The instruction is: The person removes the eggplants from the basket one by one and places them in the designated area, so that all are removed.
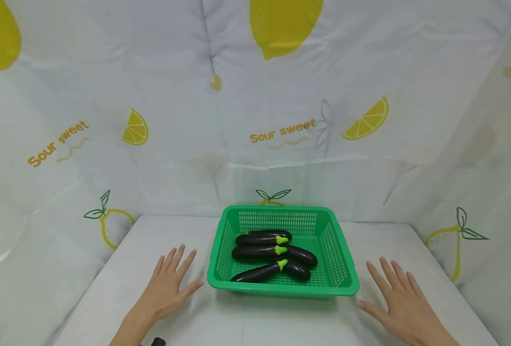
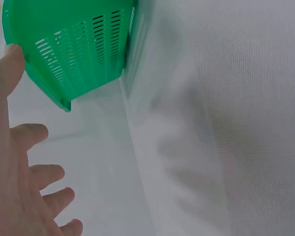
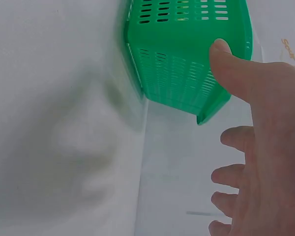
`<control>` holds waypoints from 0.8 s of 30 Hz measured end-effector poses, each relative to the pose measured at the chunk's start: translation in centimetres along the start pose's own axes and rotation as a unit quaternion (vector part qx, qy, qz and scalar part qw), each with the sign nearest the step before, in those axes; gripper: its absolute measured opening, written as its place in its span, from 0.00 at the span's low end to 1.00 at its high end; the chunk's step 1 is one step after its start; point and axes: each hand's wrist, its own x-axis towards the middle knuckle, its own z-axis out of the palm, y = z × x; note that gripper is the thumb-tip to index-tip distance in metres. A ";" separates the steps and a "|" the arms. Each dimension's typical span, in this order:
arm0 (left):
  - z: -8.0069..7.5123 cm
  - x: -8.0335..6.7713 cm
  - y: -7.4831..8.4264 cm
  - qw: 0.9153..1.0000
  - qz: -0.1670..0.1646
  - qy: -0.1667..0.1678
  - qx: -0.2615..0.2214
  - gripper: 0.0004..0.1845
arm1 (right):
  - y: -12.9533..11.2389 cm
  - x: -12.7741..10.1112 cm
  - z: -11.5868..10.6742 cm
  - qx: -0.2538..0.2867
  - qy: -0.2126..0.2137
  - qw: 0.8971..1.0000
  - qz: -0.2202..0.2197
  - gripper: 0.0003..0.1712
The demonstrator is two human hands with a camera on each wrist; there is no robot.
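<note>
Lemon-print backdrop [image 1: 255, 96] behind green basket [image 1: 281, 288], eggplants [image 1: 264, 251]

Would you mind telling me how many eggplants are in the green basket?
4, all lying in the basket: one at the back, one mid-left, one mid-right, one in front. Overlaps may hide another.

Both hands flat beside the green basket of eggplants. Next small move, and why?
Probably bring both hands inward onto the green slotted plastic basket: left hand and right hand lie open on the white table, flanking it, holding nothing, apart from its walls.
</note>
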 end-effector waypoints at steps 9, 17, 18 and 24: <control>-0.3 0.7 0.3 0.999 0.024 0.033 -0.011 0.37 | -0.1 0.3 -1.0 0.012 0.009 1.000 -0.008 0.54; -0.2 1.5 1.0 0.997 0.039 0.058 -0.030 0.35 | -0.5 0.6 -1.6 0.012 0.037 0.999 -0.031 0.52; -0.2 1.5 1.1 0.997 0.036 0.056 -0.037 0.35 | -0.6 0.7 -1.7 0.012 0.037 0.999 -0.030 0.52; -0.1 1.8 2.2 0.995 0.005 0.038 -0.088 0.36 | -1.6 1.4 -2.4 0.025 0.032 0.999 -0.030 0.50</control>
